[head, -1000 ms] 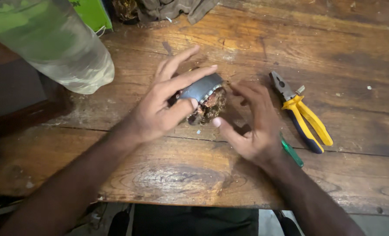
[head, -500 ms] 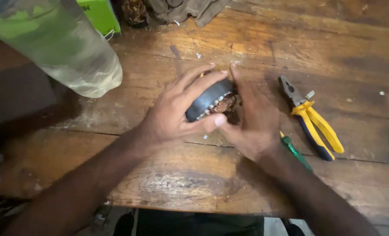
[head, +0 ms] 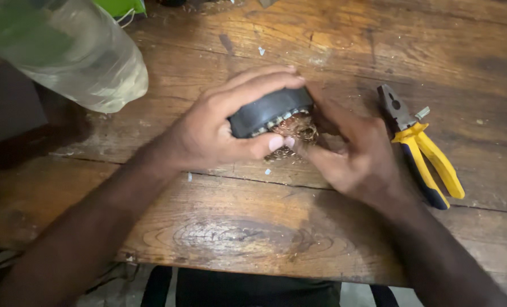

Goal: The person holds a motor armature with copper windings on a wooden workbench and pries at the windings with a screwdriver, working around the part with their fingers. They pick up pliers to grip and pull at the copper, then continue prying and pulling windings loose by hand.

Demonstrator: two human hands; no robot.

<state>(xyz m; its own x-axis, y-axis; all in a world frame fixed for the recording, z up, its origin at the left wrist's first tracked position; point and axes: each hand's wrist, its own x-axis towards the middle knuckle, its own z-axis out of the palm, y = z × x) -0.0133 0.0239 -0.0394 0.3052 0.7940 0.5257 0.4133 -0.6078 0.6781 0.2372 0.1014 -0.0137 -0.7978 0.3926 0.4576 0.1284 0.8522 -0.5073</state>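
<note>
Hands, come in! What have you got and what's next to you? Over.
Left hand grips a round black motor part. Right hand fingers its copper wire. Yellow-handled pliers beside right hand on wooden table. Nothing between.

Setting: small repair workshop. Evidence: a worn wooden workbench (head: pixel 333 45), scratched, stained and cracked along the grain, with specks of debris near its far edge; yellow-handled pliers (head: pixel 421 148) lying toward the right edge; a dark round motor part with copper windings (head: pixel 279 116) held over the middle of the bench in two bare hands; a clear plastic bag (head: pixel 71 54) at the far left corner.
</note>
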